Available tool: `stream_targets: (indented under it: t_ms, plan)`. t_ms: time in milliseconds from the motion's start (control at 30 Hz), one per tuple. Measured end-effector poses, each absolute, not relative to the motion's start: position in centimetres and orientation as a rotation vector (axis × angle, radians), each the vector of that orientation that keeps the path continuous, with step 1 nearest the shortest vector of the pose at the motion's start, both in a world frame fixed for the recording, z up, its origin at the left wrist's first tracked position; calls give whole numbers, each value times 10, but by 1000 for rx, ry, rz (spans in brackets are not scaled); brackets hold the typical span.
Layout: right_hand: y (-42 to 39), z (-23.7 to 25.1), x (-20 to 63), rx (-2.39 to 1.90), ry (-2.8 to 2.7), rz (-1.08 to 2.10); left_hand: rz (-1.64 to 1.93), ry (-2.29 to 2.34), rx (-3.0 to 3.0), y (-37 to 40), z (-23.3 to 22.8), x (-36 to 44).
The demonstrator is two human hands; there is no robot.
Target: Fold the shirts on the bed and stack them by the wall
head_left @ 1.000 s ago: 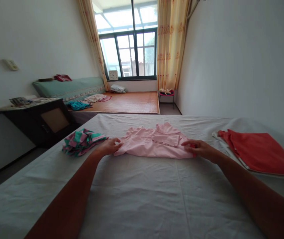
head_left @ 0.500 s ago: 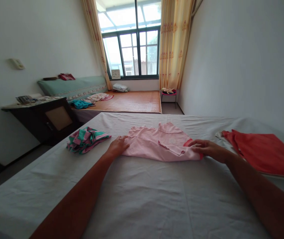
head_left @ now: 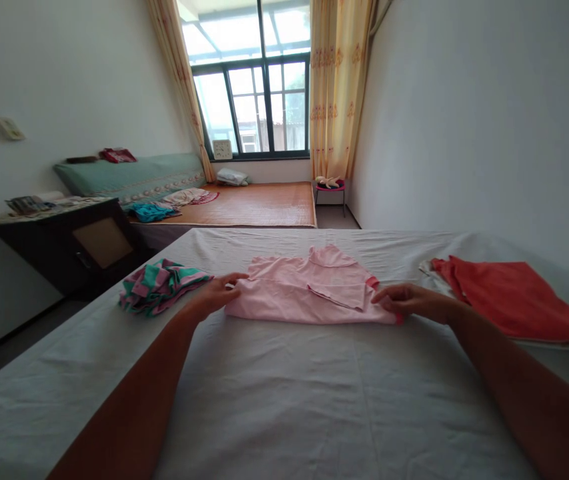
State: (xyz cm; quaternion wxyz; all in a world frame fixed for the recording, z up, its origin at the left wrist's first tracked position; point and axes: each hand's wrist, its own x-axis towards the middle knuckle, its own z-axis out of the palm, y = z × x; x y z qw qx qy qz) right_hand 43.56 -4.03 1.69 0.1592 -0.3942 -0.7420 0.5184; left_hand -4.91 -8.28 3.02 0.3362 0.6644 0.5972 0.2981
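Head view: fingers (head_left: 390, 292) at pink shirt (head_left: 284, 301) edges, sheet (head_left: 274, 400) spread around.

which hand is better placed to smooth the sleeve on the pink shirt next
Probably the right hand: it is close beside the sleeve, while the left hand is at the opposite end of the pink shirt.

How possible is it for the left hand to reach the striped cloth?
Probably yes: the striped cloth lies close beside the left hand, with nothing seen between them, though that hand is at the pink garment.
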Motion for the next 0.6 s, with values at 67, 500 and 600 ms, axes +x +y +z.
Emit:
stream_targets:
  t_ms: [67,500,600]
  plan:
    - [-41,16,430,-1123,-2115,1442,683,1564,1768,-87,33,-42]
    - [-37,18,448,-1207,-2185,1655,60,1257,1762,-93,43,-80]
    - [-35,19,444,-1301,-2216,1390,51,1403,1827,-91,47,-85]
